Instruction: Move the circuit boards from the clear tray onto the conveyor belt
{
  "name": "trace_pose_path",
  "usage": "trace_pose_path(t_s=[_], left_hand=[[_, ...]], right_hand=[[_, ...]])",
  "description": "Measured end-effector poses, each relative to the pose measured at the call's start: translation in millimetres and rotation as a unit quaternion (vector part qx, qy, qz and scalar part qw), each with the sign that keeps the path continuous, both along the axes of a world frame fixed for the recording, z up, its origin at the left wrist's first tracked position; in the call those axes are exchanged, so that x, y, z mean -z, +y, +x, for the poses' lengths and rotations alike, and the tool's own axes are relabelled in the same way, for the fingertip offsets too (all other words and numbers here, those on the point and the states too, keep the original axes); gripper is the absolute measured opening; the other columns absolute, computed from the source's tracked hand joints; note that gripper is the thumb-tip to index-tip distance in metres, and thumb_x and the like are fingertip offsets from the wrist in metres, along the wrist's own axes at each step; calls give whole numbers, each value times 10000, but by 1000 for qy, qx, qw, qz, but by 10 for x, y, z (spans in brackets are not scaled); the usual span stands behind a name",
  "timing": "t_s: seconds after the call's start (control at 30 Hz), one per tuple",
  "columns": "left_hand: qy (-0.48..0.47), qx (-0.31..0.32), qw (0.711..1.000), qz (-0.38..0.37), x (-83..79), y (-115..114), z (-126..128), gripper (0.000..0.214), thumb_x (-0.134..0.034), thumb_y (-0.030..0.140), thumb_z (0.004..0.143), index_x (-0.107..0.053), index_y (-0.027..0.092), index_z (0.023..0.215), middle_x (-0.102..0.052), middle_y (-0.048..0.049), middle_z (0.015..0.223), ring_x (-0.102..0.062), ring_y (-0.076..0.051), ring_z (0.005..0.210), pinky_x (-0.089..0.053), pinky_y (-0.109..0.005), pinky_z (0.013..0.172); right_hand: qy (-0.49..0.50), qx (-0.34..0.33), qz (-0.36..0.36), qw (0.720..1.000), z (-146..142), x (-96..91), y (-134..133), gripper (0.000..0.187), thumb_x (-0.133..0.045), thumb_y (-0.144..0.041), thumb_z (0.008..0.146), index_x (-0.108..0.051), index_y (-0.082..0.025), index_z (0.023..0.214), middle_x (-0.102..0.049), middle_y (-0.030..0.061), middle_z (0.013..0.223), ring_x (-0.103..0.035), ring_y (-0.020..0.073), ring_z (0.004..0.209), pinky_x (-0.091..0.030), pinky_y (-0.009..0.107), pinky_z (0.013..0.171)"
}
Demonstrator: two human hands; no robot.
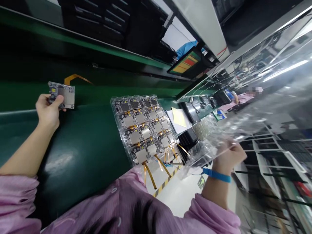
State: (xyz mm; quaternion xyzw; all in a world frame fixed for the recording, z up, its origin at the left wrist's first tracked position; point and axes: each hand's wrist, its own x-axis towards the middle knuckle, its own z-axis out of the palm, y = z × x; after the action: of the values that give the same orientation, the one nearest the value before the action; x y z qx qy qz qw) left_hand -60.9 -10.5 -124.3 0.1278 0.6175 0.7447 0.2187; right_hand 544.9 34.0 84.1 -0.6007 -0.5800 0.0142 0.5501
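At the left, my left hand [50, 109] grips a circuit board [68, 97] by its edge, thumb on its metal shield; an orange flex cable [75, 76] sticks up from it. Over at the right, my right hand [227, 156] is closed on a clear plastic tray [212, 148], which is blurred and raised off the bench. A blue wrist strap [216, 175] circles my right wrist. Between my hands lies another clear tray [123, 136], filled with several circuit boards [134, 138] in rows. Orange flex cables [152, 175] hang over its near edge.
The green bench [97, 136] runs under the tray, with a dark green ledge behind it. Beyond the tray lie white paper and a yellow sheet [179, 117] beside black equipment. A monitor [186, 63] stands at the back. Another person in pink [240, 99] is farther along the bench.
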Motion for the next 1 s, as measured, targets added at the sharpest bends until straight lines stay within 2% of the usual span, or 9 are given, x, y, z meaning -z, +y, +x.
trace_pose_path(t_s=[0.07, 0.17, 0.3, 0.43, 0.53, 0.67, 0.87, 1.0], left_hand=[[5, 0, 1000, -6, -7, -7, -5, 263, -620, 23, 733, -432, 181, 825, -575, 56, 760, -540, -78, 558, -419, -193, 463], [16, 6, 1000, -25, -30, -25, -12, 267, -632, 31, 786, -417, 177, 845, -570, 63, 778, -536, -65, 566, -433, -185, 475], [3, 20, 999, -37, -57, -57, -24, 283, -617, -24, 841, -405, 162, 862, -553, 66, 783, -525, -56, 553, -432, -181, 463], [-13, 28, 999, -22, -74, -86, -14, 280, -610, -49, 851, -415, 152, 852, -535, 65, 772, -522, -56, 543, -414, -179, 442], [-22, 39, 999, -15, -91, -98, 10, 280, -622, -33, 860, -414, 154, 843, -520, 72, 758, -521, -51, 544, -406, -169, 445], [-23, 50, 998, -13, -109, -99, 40, 279, -641, -14, 858, -420, 155, 840, -529, 73, 761, -521, -53, 543, -434, -179, 451], [-18, 64, 998, -9, -117, -111, 62, 269, -647, 6, 864, -424, 155, 838, -514, 77, 742, -525, -51, 557, -451, -174, 470], [-16, 65, 998, -2, -108, -124, 71, 253, -653, 25, 859, -437, 154, 832, -508, 71, 734, -525, -60, 560, -456, -183, 469]], right_hand=[[-4, -14, -26, 1000, -305, 75, -7, 366, -784, -432, 734, -711, -112, 898, -675, 88, 782, -624, 230, 649, -533, 324, 546], [-55, -99, -127, 985, -731, 260, 83, 414, -761, -497, 751, -747, -127, 935, -709, 79, 763, -641, 236, 606, -520, 313, 507], [-187, -168, -202, 947, -1156, 628, 292, 226, -706, -367, 813, -765, -163, 891, -726, 44, 768, -666, 235, 656, -521, 319, 625], [-268, -157, -266, 913, -1426, 968, 444, 89, -697, -229, 839, -764, -187, 878, -742, 26, 834, -697, 239, 788, -511, 300, 746], [-300, -142, -296, 896, -1505, 1139, 485, 84, -717, -229, 871, -761, -193, 933, -746, 23, 876, -702, 234, 827, -505, 285, 776], [-315, -143, -303, 888, -1502, 1271, 498, 81, -726, -205, 886, -756, -185, 959, -746, 27, 887, -703, 227, 820, -500, 275, 754], [-343, -138, -291, 883, -1442, 1320, 533, 100, -715, -202, 917, -746, -195, 1011, -738, 43, 974, -688, 230, 919, -486, 270, 804], [-362, -150, -289, 873, -1396, 1312, 525, 120, -688, -222, 947, -742, -200, 1052, -732, 51, 1020, -690, 226, 910, -492, 271, 813]])
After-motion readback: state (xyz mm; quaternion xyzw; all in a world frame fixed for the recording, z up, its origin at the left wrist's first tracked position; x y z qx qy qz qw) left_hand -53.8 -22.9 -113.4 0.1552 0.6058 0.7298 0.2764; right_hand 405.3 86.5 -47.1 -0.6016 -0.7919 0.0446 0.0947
